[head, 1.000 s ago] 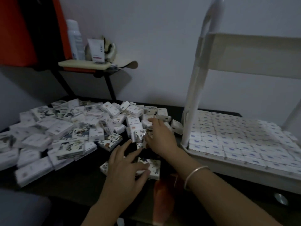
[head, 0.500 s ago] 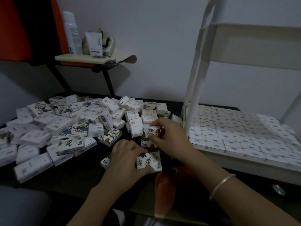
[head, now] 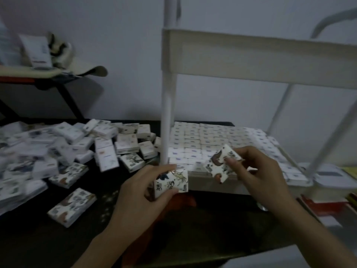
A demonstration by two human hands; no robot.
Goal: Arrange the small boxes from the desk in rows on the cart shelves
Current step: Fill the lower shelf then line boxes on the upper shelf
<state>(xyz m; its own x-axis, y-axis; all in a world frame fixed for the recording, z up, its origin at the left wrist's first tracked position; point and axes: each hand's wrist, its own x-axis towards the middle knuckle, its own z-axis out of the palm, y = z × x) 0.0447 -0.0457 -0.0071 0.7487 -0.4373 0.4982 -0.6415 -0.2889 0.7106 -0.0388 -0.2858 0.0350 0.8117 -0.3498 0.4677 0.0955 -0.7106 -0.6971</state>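
Well under way: one shelf nearly packed, a big heap left to move.

Nearest, the left hand grips a printed box just above the dark bench. The right hand pinches a second box, tilted, over the front rim of the lower cart shelf. Beyond, tight rows of boxes cover nearly all of that shelf, with perhaps a small gap at the front, though the dim view leaves this uncertain. To the left, dozens of loose boxes lie jumbled on the bench. The upper shelf shows only its side wall, so its contents are hidden.
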